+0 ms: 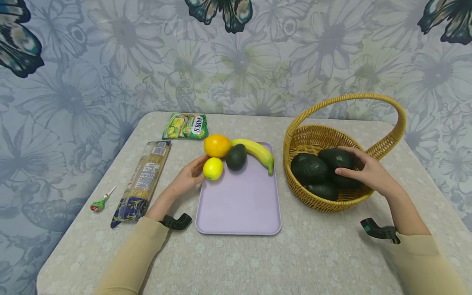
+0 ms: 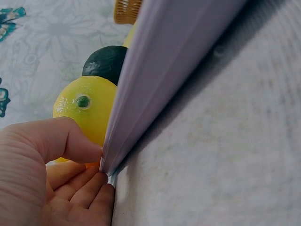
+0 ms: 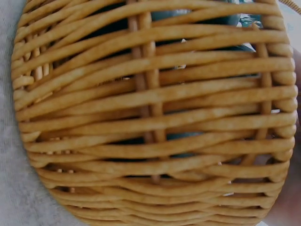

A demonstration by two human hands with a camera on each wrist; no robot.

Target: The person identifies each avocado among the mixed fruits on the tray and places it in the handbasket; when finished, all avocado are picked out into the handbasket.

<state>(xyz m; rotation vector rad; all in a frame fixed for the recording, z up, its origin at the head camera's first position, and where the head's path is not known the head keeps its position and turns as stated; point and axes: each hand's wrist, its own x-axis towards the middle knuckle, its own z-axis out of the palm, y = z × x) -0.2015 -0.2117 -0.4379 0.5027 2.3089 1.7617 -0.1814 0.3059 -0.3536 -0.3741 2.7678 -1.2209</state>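
Note:
My right hand reaches into the wicker basket, thumb and fingers around an upper avocado. Other dark avocados lie beside and under it. In the right wrist view, the basket's woven side hides most of that hand. My left hand is at the left edge of the lilac tray, next to a lemon and an orange. In the left wrist view, its thumb and fingertips touch the tray's rim. A small avocado and a banana also lie on the tray.
A pasta packet lies left of the tray, with a lollipop farther left. Behind it is a green FOX'S candy bag. The basket's tall handle arches over its opening. A patterned wall stands behind the table.

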